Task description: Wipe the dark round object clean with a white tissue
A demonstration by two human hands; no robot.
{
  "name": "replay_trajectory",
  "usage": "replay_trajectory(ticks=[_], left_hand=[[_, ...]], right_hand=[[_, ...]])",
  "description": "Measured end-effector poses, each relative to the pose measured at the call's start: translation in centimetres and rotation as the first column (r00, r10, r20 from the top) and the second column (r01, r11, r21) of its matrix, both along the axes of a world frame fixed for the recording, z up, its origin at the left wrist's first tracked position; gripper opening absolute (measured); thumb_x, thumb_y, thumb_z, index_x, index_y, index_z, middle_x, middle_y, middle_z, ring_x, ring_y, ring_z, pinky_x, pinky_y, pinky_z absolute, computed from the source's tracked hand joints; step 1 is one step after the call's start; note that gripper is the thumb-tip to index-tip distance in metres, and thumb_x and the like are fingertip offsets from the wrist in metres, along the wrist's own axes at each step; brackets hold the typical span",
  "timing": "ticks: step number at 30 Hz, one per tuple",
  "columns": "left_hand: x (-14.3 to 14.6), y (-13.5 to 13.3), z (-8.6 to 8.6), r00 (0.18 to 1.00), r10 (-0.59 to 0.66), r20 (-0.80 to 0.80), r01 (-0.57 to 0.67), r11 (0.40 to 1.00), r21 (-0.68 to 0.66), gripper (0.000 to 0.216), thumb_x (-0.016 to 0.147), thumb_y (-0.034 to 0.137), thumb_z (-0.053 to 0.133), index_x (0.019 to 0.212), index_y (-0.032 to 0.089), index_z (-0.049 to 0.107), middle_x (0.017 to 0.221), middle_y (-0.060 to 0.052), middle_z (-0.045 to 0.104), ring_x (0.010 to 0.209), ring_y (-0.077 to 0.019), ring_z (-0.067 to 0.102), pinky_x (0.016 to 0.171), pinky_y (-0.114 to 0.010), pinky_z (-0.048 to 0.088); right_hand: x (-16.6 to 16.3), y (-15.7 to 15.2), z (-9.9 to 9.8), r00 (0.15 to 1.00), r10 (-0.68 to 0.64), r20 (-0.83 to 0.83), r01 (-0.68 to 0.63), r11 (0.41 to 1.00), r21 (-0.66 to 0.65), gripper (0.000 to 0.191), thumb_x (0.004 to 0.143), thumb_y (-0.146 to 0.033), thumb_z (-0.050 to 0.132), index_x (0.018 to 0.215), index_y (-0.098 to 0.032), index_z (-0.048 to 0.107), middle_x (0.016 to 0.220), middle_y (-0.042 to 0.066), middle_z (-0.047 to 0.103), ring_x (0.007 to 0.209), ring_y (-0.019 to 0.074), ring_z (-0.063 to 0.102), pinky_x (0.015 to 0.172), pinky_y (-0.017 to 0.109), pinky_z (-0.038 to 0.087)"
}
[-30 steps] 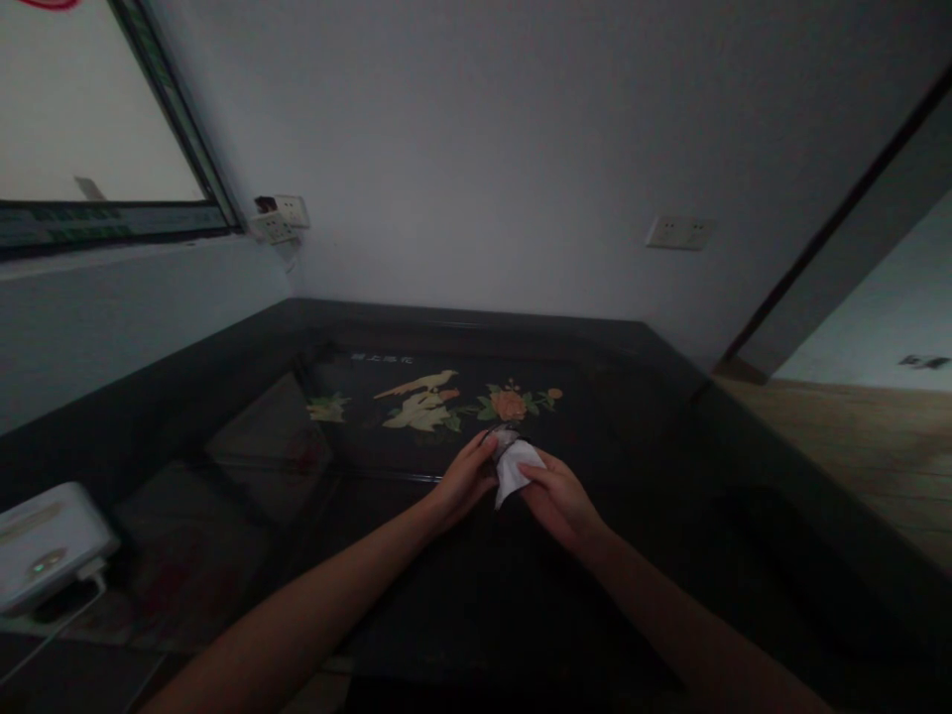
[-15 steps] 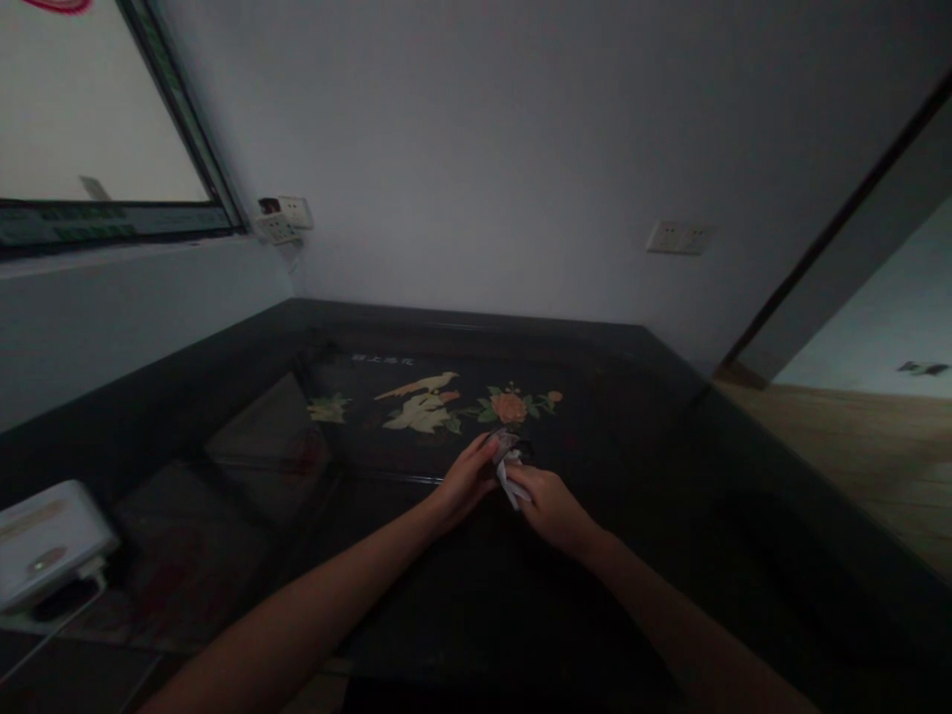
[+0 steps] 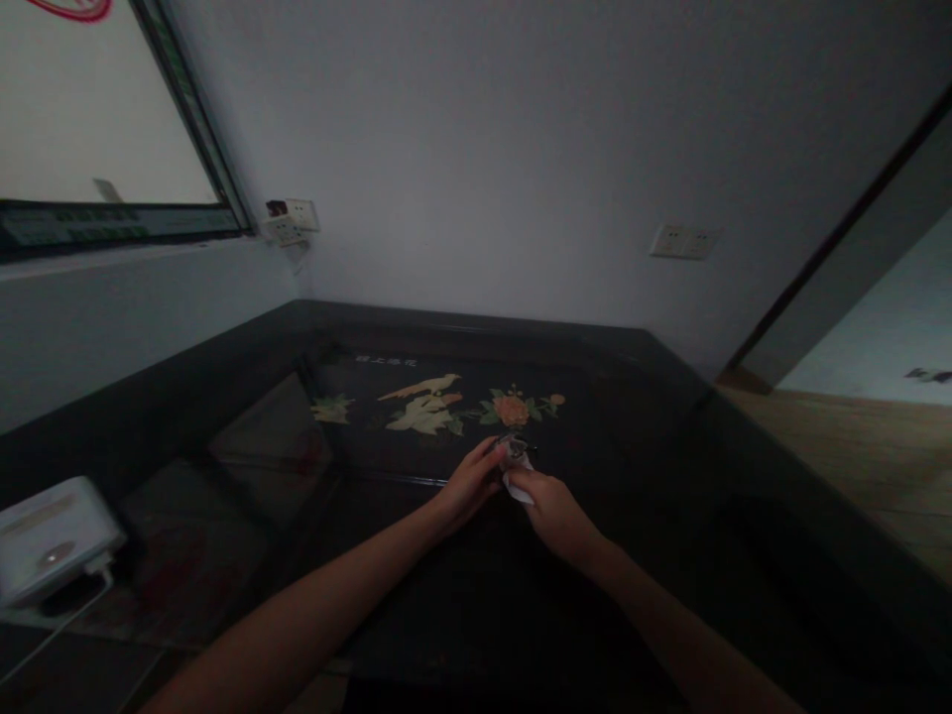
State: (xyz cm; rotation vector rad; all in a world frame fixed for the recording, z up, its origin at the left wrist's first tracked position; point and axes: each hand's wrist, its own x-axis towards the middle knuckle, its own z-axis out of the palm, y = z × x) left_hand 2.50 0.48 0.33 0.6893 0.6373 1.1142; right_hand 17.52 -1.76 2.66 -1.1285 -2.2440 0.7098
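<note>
Both of my hands meet over the middle of a dark glossy table [image 3: 640, 416]. My left hand [image 3: 467, 483] pinches a small shiny object [image 3: 513, 448] that I cannot make out clearly. My right hand [image 3: 554, 514] is closed on a small white cloth or tissue [image 3: 519, 484], pressed against that object. The cloth is mostly hidden between the fingers. A painted bird and flower design [image 3: 438, 402] lies on the table top just beyond the hands.
A white box-shaped device [image 3: 52, 540] with a cable sits at the left edge. Wall sockets [image 3: 290, 220] hang in the left corner and a socket plate [image 3: 680, 241] is on the back wall. A window [image 3: 89, 119] is upper left; a wooden floor [image 3: 855, 446] lies right.
The white cloth, spread wide a second ago, is now bunched small under my right fingers. Both hands stay at the same spot; the view has shifted slightly.
</note>
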Motion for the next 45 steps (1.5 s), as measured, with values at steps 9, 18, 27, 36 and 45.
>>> replay_trajectory(ticks=[9, 18, 27, 36, 45], left_hand=[[0.1, -0.2, 0.1, 0.999, 0.002, 0.043, -0.002, 1.000, 0.003, 0.030, 0.076, 0.036, 0.069, 0.099, 0.019, 0.062, 0.102, -0.006, 0.063, 0.092, -0.0172, 0.058, 0.073, -0.025, 0.046], [-0.1, -0.1, 0.1, 1.000, 0.005, 0.031, -0.005, 1.000, -0.006, 0.030, 0.075, 0.038, 0.069, 0.098, 0.020, 0.062, 0.097, -0.004, 0.064, 0.090, -0.0173, 0.059, 0.075, -0.027, 0.046], [-0.1, -0.4, 0.6, 0.999, -0.031, -0.027, 0.032, 0.999, 0.025, 0.034, 0.073, 0.036, 0.072, 0.101, 0.018, 0.064, 0.102, -0.008, 0.065, 0.093, -0.0191, 0.058, 0.072, -0.025, 0.044], [-0.1, -0.3, 0.5, 1.000, -0.014, -0.023, 0.014, 1.000, 0.010, 0.035, 0.072, 0.038, 0.073, 0.098, 0.018, 0.063, 0.099, -0.006, 0.064, 0.094, -0.0190, 0.058, 0.077, -0.027, 0.046], [-0.1, 0.0, -0.2, 1.000, 0.001, 0.031, -0.001, 1.000, 0.008, 0.031, 0.076, 0.038, 0.069, 0.099, 0.019, 0.061, 0.098, -0.005, 0.063, 0.088, -0.0163, 0.058, 0.073, -0.026, 0.047]], right_hand=[[-1.3, 0.4, -0.6, 0.466, -0.438, -0.769, -0.253, 0.766, -0.590, 0.029, 0.068, -0.025, 0.065, 0.095, -0.017, 0.065, 0.084, 0.006, 0.066, 0.079, 0.0200, 0.061, 0.077, 0.033, 0.047], [-0.3, 0.0, -0.1, 0.965, -0.006, -0.261, -0.037, 0.986, -0.160, 0.020, 0.084, -0.018, 0.044, 0.090, -0.015, 0.063, 0.085, 0.006, 0.066, 0.080, 0.0192, 0.059, 0.076, 0.030, 0.045], [0.1, 0.5, -0.3, 0.929, 0.002, 0.370, -0.120, 0.947, 0.296, 0.040, 0.081, -0.005, 0.040, 0.112, -0.011, 0.064, 0.112, 0.017, 0.067, 0.107, 0.0267, 0.060, 0.097, 0.041, 0.043], [0.0, 0.1, -0.1, 0.997, -0.009, -0.071, 0.007, 1.000, -0.023, 0.033, 0.077, -0.006, 0.040, 0.090, -0.015, 0.069, 0.090, 0.008, 0.070, 0.086, 0.0207, 0.062, 0.081, 0.032, 0.045], [-1.6, -0.2, -0.3, 0.452, -0.458, -0.766, -0.281, 0.742, -0.609, 0.032, 0.062, -0.015, 0.061, 0.093, -0.016, 0.067, 0.080, 0.003, 0.067, 0.070, 0.0170, 0.058, 0.068, 0.028, 0.044]])
